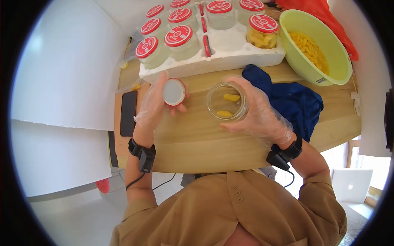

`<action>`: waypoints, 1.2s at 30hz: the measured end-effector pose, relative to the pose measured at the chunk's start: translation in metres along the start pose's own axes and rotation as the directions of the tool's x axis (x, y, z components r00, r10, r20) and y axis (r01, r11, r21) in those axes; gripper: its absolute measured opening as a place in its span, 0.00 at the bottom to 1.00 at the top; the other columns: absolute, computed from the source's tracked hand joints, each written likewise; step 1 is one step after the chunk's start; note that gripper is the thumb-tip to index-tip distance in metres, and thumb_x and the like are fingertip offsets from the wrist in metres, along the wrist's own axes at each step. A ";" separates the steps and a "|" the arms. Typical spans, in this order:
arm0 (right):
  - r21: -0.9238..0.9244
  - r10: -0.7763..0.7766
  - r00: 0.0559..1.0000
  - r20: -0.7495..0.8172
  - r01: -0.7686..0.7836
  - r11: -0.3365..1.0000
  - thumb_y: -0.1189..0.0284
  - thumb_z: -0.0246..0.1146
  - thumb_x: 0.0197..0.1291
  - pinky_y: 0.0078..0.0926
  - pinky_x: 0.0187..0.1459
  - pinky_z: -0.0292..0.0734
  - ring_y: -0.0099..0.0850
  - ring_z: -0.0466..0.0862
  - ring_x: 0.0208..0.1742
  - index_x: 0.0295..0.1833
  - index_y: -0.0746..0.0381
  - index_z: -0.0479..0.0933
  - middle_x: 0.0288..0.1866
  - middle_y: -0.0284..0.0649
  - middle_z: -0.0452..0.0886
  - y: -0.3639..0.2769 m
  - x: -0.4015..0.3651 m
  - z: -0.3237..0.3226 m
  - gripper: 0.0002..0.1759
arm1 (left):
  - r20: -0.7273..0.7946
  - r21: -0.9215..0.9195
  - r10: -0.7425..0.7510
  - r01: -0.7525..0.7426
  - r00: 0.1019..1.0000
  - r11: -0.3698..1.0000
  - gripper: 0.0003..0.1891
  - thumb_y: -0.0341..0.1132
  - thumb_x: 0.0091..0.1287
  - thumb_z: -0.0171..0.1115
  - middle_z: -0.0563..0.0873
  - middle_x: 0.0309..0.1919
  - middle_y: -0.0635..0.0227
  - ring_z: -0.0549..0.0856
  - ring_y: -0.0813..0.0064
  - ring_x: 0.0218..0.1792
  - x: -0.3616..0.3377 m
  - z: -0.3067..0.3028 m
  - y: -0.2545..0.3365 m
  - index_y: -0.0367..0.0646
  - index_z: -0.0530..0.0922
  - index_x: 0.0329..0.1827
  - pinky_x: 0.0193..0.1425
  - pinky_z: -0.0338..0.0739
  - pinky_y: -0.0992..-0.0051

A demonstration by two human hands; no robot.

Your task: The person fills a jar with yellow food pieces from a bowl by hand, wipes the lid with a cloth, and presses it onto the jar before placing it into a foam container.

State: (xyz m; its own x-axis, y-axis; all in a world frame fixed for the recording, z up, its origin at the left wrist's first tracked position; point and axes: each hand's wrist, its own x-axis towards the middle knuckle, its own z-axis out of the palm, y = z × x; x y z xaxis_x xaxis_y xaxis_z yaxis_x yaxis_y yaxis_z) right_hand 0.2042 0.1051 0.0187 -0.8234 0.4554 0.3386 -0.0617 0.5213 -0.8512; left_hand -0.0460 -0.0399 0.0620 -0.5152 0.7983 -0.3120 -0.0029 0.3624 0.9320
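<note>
In the head view my left hand (154, 102), in a clear plastic glove, is closed on a jar lid (174, 92). Its pale underside faces up and its rim is red. My right hand (258, 108), also gloved, wraps around the right side of a lidless glass jar (211, 107). Inside that jar lie two yellow pieces (232, 97), apart from each other. Lid and jar are held side by side above the wooden table (193, 151), with a gap between them. A dark blue cloth (297, 104) lies just right of my right hand.
Behind my hands, a white foam tray (230, 61) holds several red-lidded jars (179, 36); the right one (262, 32) contains yellow pieces. A green bowl (340, 76) of yellow pieces stands at the far right by a red bag (334, 24). A phone (128, 112) lies at left.
</note>
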 end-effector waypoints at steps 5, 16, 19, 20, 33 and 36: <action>0.027 -0.001 1.000 -0.018 0.002 1.000 0.73 0.90 0.42 0.31 0.73 0.76 0.30 0.80 0.68 0.78 0.66 0.69 0.69 0.41 0.79 -0.001 0.000 0.001 0.56 | -0.183 0.415 0.081 0.003 0.980 0.910 0.29 0.55 0.87 0.51 0.87 0.30 0.60 0.88 0.71 0.23 0.001 -0.014 -0.009 0.32 0.85 0.52 0.28 0.76 0.73; -0.006 -0.014 1.000 0.014 0.014 1.000 0.69 0.91 0.44 0.32 0.75 0.75 0.32 0.80 0.69 0.79 0.66 0.68 0.70 0.43 0.79 0.002 0.001 -0.001 0.57 | -0.251 0.704 0.363 -0.088 0.897 0.705 0.25 0.46 0.73 0.71 0.93 0.48 0.53 0.93 0.56 0.49 -0.013 -0.024 -0.013 0.37 0.85 0.65 0.54 0.85 0.62; -0.006 0.028 0.999 0.021 -0.027 1.000 0.67 0.91 0.45 0.34 0.75 0.76 0.34 0.80 0.71 0.80 0.66 0.66 0.71 0.45 0.79 0.000 0.001 -0.002 0.59 | 0.004 0.435 0.349 -0.316 0.937 0.843 0.31 0.42 0.67 0.77 0.93 0.57 0.57 0.91 0.58 0.57 -0.024 -0.014 -0.005 0.38 0.81 0.71 0.61 0.85 0.63; 0.003 0.047 0.999 0.025 -0.047 0.999 0.66 0.92 0.45 0.35 0.76 0.76 0.34 0.80 0.72 0.81 0.66 0.65 0.72 0.46 0.79 -0.001 0.001 -0.001 0.60 | 0.080 0.425 0.384 -0.380 0.920 0.822 0.35 0.42 0.65 0.79 0.91 0.61 0.57 0.90 0.59 0.61 -0.027 -0.009 -0.003 0.39 0.79 0.74 0.64 0.83 0.62; 0.149 0.020 0.999 0.025 -0.024 0.989 0.55 0.89 0.47 0.41 0.75 0.76 0.43 0.82 0.73 0.83 0.66 0.64 0.72 0.51 0.81 0.004 0.001 -0.002 0.63 | 0.250 0.212 0.478 -0.529 0.842 0.822 0.59 0.47 0.52 0.88 0.81 0.73 0.51 0.81 0.56 0.74 -0.019 0.076 -0.022 0.37 0.64 0.85 0.79 0.74 0.61; 0.250 0.005 1.000 -0.005 -0.003 0.968 0.44 0.82 0.55 0.40 0.76 0.74 0.42 0.82 0.74 0.81 0.67 0.67 0.73 0.50 0.81 0.010 0.001 -0.003 0.58 | 0.214 0.127 0.492 -0.523 0.844 0.843 0.57 0.46 0.53 0.88 0.82 0.72 0.52 0.82 0.57 0.73 -0.015 0.084 -0.029 0.37 0.65 0.83 0.78 0.75 0.61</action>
State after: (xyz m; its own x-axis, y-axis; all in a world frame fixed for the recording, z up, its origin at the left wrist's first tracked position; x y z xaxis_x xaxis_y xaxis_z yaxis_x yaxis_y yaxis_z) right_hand 0.2046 0.1132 0.0118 -0.8210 0.4612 0.3364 -0.1980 0.3226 -0.9256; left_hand 0.0339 -0.0217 0.0243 -0.2529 0.9549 0.1556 0.3757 -0.0512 0.9253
